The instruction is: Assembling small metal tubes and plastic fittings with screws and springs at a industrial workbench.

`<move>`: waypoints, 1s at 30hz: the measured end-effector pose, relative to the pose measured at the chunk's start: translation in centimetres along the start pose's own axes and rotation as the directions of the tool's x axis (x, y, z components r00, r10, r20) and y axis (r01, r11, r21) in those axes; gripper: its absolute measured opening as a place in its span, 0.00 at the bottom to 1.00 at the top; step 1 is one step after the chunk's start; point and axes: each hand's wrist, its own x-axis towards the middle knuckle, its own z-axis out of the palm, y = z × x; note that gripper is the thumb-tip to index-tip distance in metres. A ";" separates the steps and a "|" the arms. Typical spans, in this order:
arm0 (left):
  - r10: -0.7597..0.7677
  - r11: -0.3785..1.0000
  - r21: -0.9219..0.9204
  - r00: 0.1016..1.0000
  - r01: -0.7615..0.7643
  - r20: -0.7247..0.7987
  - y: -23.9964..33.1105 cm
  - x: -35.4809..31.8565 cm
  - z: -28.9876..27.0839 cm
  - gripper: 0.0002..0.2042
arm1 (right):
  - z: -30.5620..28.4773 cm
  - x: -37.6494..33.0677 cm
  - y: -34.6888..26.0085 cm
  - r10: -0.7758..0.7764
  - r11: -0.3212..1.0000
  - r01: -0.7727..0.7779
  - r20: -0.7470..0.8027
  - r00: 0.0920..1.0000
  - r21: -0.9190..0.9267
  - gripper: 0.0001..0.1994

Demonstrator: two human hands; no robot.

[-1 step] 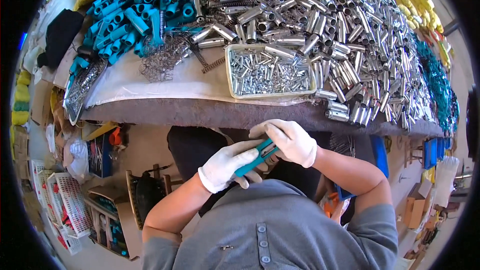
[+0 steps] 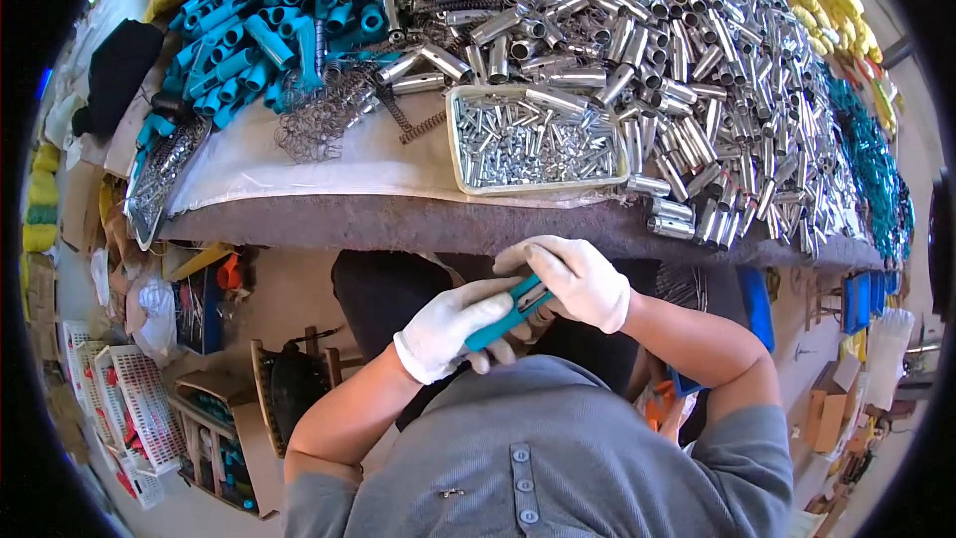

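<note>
Table (image 2: 398,224): teal handles (image 2: 239,50) heaped toward the left edge; metal tubes (image 2: 687,70) massed toward the right edge; tray (image 2: 538,188) of metal pins (image 2: 528,139) by the front edge. Before that edge: single teal handle (image 2: 488,335), held in white-gloved left hand (image 2: 446,329) and right hand (image 2: 583,284).

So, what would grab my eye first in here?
Probably the heap of shiny metal tubes across the middle and right of the table. A pile of teal tubular parts sits to its left, and a tray of small metal pieces at its near edge. Closer in, the white-gloved left grip and right grip hold a teal piece.
</note>
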 end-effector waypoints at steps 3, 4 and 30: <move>-0.072 0.980 -0.177 0.993 0.088 0.092 -1.1 0.5 -1.2 0.26 | 0.1 0.2 -0.9 0.091 0.981 -0.092 0.010 0.996 0.173 0.13; -0.056 0.968 -0.237 0.989 0.088 0.136 -1.4 0.6 -1.4 0.25 | 0.3 0.2 -0.9 0.093 0.980 -0.093 0.008 0.996 0.173 0.13; 0.208 0.863 -0.446 0.972 -0.237 -0.114 -2.3 0.6 -2.4 0.14 | -8.2 8.6 1.3 -0.244 0.268 0.044 -0.023 0.969 -0.962 0.07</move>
